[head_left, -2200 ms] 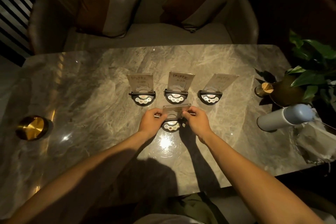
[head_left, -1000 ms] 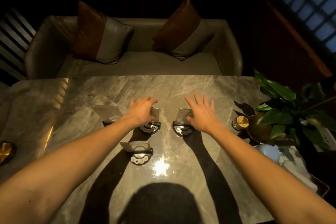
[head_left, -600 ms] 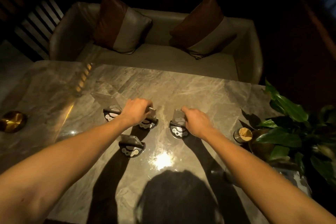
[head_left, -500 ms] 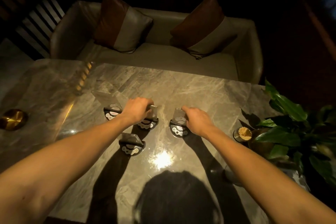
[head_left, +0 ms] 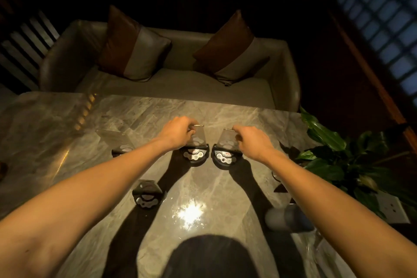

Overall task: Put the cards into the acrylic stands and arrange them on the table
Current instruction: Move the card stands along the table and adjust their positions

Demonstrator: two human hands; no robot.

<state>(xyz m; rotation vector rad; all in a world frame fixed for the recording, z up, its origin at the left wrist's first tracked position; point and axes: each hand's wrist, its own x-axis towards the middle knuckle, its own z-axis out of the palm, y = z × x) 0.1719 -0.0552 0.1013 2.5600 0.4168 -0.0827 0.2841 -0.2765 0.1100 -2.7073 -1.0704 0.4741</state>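
Observation:
Several acrylic card stands with black half-round bases stand on the marble table [head_left: 225,110]. My left hand [head_left: 177,132] grips the top edge of the middle stand [head_left: 195,149]. My right hand [head_left: 252,142] pinches the top of the right stand [head_left: 225,152], which sits close beside the middle one. A third stand [head_left: 119,142] is at the left, partly hidden behind my left forearm. A fourth stand [head_left: 147,194] sits alone nearer to me. The cards inside are too dim to read.
A potted plant [head_left: 343,160] crowds the table's right edge, with a grey bottle [head_left: 286,219] lying near it and a white socket plate [head_left: 392,209]. A sofa [head_left: 171,83] with two cushions stands behind the far table edge. My head's shadow falls on the near table.
Both hands left the near stand and reached to the back row. They closed on the middle and right stands, which now stand closer together. The camera tilted up.

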